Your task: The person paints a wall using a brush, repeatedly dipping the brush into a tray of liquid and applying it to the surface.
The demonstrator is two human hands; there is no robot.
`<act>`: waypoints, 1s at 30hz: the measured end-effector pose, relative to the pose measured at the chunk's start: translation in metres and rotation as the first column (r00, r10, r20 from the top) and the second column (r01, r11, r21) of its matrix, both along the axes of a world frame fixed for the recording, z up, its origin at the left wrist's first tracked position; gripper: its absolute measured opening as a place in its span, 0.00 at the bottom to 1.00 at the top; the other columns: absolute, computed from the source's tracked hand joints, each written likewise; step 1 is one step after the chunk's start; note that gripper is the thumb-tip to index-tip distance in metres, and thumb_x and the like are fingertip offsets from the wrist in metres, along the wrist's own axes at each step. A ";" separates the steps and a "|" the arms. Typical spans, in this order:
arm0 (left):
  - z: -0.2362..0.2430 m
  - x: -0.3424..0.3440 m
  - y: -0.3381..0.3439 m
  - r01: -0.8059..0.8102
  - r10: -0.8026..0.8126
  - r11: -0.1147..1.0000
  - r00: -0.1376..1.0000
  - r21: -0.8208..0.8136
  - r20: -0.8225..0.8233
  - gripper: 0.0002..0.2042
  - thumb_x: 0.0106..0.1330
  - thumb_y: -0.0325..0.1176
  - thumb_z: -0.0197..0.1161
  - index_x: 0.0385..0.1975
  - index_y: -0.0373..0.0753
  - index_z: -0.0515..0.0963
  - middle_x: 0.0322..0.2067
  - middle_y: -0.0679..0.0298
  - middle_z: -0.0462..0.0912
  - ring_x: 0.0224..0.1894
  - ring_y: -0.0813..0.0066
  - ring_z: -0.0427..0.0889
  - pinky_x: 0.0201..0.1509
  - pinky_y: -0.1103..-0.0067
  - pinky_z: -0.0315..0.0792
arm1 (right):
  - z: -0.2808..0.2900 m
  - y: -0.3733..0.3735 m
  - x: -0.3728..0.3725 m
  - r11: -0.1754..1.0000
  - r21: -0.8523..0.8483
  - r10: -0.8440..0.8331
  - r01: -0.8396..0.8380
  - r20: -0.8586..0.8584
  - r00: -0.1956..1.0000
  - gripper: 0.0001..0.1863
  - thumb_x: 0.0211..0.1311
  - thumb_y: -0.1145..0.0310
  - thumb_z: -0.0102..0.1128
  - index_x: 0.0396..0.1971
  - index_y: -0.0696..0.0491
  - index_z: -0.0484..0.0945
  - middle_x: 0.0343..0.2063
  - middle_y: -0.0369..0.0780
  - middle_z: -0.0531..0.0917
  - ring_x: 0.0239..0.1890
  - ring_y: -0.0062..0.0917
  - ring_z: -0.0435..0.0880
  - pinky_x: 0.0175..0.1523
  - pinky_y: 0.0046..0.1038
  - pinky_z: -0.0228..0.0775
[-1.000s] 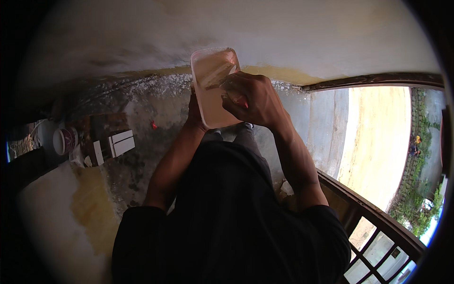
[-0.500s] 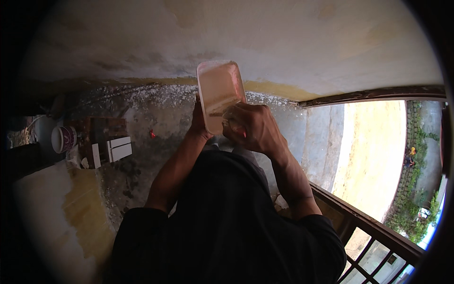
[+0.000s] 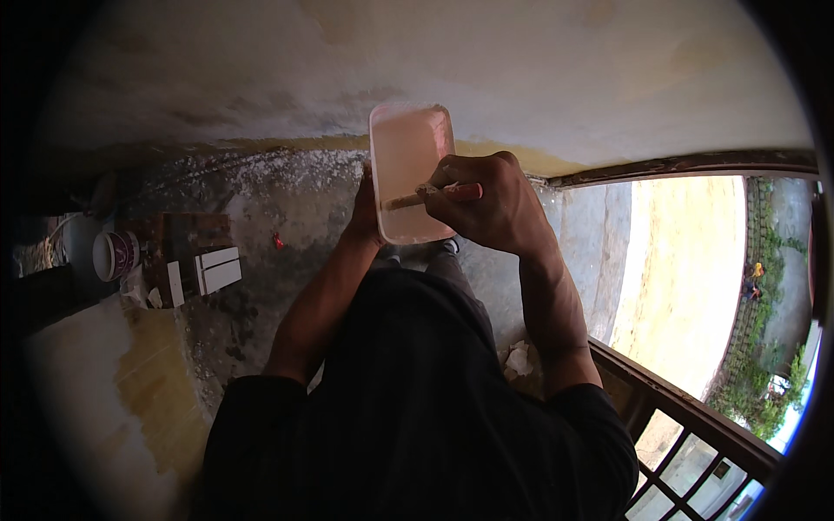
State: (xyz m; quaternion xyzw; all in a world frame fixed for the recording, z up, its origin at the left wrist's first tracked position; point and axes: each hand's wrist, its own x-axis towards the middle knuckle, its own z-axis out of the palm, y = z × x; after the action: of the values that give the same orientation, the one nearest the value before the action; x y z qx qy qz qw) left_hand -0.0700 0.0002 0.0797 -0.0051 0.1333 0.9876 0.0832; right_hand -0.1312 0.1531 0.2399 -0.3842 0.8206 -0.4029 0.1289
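A pale pink rectangular tub [image 3: 415,139] with rounded corners hangs in front of my body, its inside coated beige. My left hand [image 3: 368,208] grips its left side, with most of the fingers hidden behind it. Over the tub's lower right part, my right hand [image 3: 499,204] is closed round a paintbrush [image 3: 470,191] with a red handle. The brush's bristle end points left, low inside the tub. Whether the bristles touch the tub's bottom is hard to tell.
A pale, stained wall [image 3: 261,78] rises just ahead. On the left stand a brown wooden table [image 3: 198,230], white boards [image 3: 217,271] and a white bucket [image 3: 106,257]. A dark barred frame [image 3: 695,451] is at my lower right, beside a bright opening.
My right hand has shifted right and slightly up, turning so the brush's red handle shows. The tub has moved slightly right and up with my left hand.
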 end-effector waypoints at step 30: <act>-0.004 -0.001 -0.003 -0.112 0.128 0.983 0.987 -0.148 0.102 0.36 0.71 0.65 0.43 0.68 0.44 0.61 0.61 0.54 0.72 0.60 0.54 0.77 0.60 0.54 0.76 | -0.012 -0.045 -0.041 0.992 0.068 0.113 -0.105 -0.124 0.986 0.11 0.51 0.68 0.63 0.17 0.60 0.77 0.14 0.42 0.80 0.18 0.26 0.84 0.27 0.27 0.77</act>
State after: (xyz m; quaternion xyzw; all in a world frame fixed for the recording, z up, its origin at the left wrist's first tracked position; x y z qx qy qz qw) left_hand -0.0706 -0.0029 0.0752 -0.0738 0.1976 0.9770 0.0301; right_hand -0.1726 0.1078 0.2282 -0.4492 0.8169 -0.3448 0.1097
